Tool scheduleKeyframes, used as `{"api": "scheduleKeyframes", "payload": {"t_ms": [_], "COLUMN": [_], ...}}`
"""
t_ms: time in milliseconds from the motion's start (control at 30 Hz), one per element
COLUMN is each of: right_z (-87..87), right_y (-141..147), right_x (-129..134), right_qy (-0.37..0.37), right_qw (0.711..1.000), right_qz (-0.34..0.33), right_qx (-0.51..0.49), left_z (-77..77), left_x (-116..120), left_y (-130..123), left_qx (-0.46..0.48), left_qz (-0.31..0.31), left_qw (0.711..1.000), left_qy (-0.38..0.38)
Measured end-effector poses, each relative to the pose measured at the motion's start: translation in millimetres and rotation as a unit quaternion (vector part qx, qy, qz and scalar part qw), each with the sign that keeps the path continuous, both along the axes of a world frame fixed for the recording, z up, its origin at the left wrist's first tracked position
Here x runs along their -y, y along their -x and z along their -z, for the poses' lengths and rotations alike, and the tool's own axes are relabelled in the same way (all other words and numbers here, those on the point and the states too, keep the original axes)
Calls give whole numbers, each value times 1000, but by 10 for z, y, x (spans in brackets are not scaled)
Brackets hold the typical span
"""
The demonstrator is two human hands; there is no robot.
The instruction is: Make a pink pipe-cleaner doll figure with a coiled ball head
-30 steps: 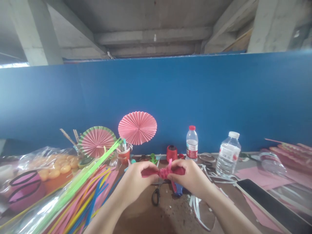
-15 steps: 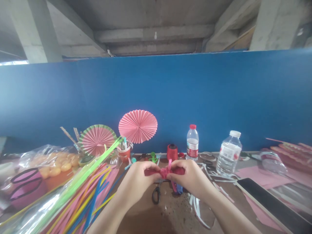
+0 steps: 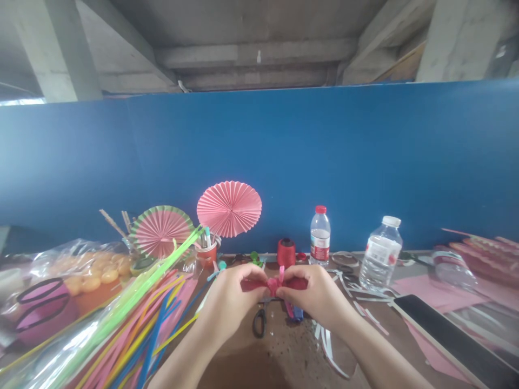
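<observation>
Over the middle of the table, my left hand [image 3: 239, 290] and my right hand [image 3: 310, 292] meet around a small twisted bundle of pink pipe cleaner [image 3: 274, 285]. Thumb and fingers of each hand pinch it from opposite sides. A short loop of it sticks up beside my right fingertips; much of the bundle is hidden by the fingers. Below the hands, black-handled scissors [image 3: 259, 323] lie on the tabletop. A blue and pink object [image 3: 295, 312] rests by my right hand, partly covered.
Colourful pipe cleaners [image 3: 162, 329] lie at the left. Behind stand a pink paper fan [image 3: 230, 209], a red cup of pens [image 3: 207, 255], a red spool [image 3: 286, 252] and two water bottles [image 3: 320, 237]. White strips [image 3: 328, 346] and a phone [image 3: 454, 340] lie to the right.
Both hands stay in nearly the same place. The pink bundle between the fingertips has turned slightly, with its small loop still upright.
</observation>
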State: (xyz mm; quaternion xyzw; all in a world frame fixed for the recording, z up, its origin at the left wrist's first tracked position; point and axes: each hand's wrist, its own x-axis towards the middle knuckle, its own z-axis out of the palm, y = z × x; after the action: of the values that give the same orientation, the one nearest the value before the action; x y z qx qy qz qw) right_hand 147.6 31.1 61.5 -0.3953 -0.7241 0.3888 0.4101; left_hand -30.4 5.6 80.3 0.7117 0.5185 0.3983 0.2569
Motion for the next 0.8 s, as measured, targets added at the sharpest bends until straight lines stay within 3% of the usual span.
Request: {"api": "scheduleKeyframes", "payload": {"t_ms": [133, 333, 600, 800], "right_z": [-31, -76, -75, -41], "right_y": [-8, -17, -29, -29], "right_x": [-9, 11, 7, -6], "right_qy": [-8, -2, 3, 48], "right_qw": [1000, 999, 998, 998], "right_qz": [15, 24, 34, 19], "right_qx": [23, 30, 53, 28], "left_z": [3, -30, -44, -50], "left_x": [4, 35, 39, 50], "left_y": [-19, -24, -10, -23], "left_qx": [23, -21, -191, -240], "left_qz": [8, 25, 1, 16], "left_qw": [1000, 999, 974, 958], "left_qy": [-17, -26, -122, -154]}}
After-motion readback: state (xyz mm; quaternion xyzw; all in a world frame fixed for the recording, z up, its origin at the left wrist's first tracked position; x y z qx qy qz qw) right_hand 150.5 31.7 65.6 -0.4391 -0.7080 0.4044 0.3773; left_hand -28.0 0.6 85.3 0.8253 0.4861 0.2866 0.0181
